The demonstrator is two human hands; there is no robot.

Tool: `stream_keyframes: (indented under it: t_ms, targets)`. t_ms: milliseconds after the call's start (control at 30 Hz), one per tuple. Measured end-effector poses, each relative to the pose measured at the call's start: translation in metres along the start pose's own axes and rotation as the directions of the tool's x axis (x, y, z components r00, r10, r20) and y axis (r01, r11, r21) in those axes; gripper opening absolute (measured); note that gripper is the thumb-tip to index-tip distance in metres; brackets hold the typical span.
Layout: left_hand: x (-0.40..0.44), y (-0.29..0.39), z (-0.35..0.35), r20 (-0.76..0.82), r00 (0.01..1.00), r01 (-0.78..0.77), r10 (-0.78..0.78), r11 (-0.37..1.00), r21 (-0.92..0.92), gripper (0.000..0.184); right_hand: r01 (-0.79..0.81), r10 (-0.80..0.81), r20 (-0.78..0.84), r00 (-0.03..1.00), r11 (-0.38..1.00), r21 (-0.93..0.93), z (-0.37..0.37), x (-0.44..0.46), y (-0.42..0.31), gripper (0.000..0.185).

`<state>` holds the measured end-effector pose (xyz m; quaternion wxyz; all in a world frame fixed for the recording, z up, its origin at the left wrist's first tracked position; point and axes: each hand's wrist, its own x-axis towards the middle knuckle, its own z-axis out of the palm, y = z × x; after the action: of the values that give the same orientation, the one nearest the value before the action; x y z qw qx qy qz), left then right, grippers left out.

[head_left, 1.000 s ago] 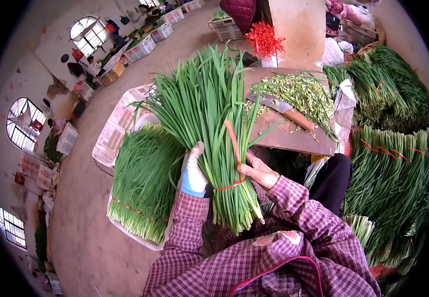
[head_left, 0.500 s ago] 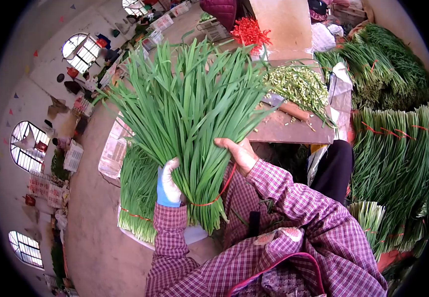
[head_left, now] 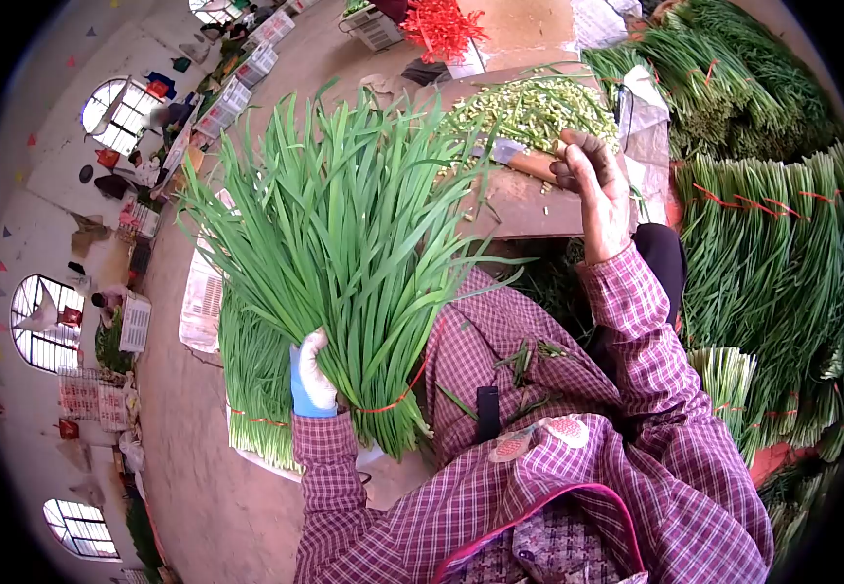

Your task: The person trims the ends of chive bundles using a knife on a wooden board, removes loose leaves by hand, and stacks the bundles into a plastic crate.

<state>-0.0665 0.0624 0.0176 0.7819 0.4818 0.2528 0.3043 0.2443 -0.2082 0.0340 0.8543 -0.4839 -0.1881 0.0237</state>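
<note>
My left hand [head_left: 315, 378], in a white and blue glove, grips a large bunch of garlic chives [head_left: 344, 224]. A red tie [head_left: 397, 399] circles the bunch near its lower end, and the leaves fan out upward. My bare right hand [head_left: 597, 180] is off the bunch, at the handle end of a knife [head_left: 534, 164]. Its fingers are bent and apart; no grip on the handle shows. The knife lies on a brown board [head_left: 529, 214], beside a heap of cut pale stem ends [head_left: 538, 109].
Another tied bunch [head_left: 261, 370] lies under my left arm, on a pale container. Stacked tied chives [head_left: 772, 263] fill the right side. Red ties [head_left: 439, 27] sit in a pile beyond the board. Crates [head_left: 135, 321] and other people are far left.
My right hand has let go of the bunch and moved right and up to the knife handle. My left hand keeps its hold. The view has shifted slightly.
</note>
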Motion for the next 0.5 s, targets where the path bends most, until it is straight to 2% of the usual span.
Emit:
stream_keyframes:
  t_ms: [33,67,100,200,233,300,367,433,467,500]
  targets:
    - [-0.004,0.001,0.01,-0.033,0.999,0.006,-0.007,0.999,-0.035,0.041,0.082,-0.082,0.07,0.994,0.997,0.0,0.003,0.001,-0.015,0.022]
    - [-0.006,0.001,0.014,-0.027,1.0,0.014,-0.015,0.999,-0.03,0.038,0.1,-0.096,0.119,0.988,0.995,-0.025,0.01,-0.002,-0.027,0.016]
    - [-0.004,-0.002,0.009,-0.028,0.999,0.017,-0.018,0.999,-0.028,0.038,0.136,-0.129,0.167,0.978,0.99,-0.03,0.018,-0.004,-0.033,0.015]
    - [0.002,-0.01,-0.006,0.011,1.0,-0.02,0.02,0.999,-0.032,0.034,0.183,-0.11,0.321,0.941,0.961,-0.208,0.038,-0.013,-0.048,0.015]
    - [0.002,-0.011,-0.007,-0.002,0.999,-0.041,0.041,0.999,0.024,0.032,0.305,-0.204,0.368,0.907,0.922,-0.239,0.047,-0.015,-0.053,0.014]
    - [0.002,-0.013,-0.009,-0.016,0.998,-0.062,0.063,0.995,0.079,0.03,0.422,-0.255,0.459,0.851,0.852,-0.309,0.06,-0.013,-0.06,0.014]
    - [0.002,-0.014,-0.008,-0.036,0.996,-0.072,0.076,0.993,0.096,0.027,0.6,-0.352,0.542,0.764,0.697,-0.393,0.072,-0.005,-0.049,0.018]
    - [-0.001,-0.013,0.001,-0.031,0.995,-0.09,0.095,0.988,0.122,0.026,0.634,-0.298,0.627,0.72,0.651,-0.419,0.078,-0.006,-0.049,0.02]
    - [-0.003,-0.012,0.007,-0.045,0.995,-0.081,0.087,0.989,0.128,0.028,0.578,-0.176,0.663,0.727,0.678,-0.454,0.081,-0.006,-0.048,0.023]
    - [-0.004,-0.011,0.01,-0.06,0.995,-0.072,0.08,0.988,0.133,0.03,0.588,-0.14,0.689,0.711,0.656,-0.474,0.084,-0.007,-0.043,0.027]
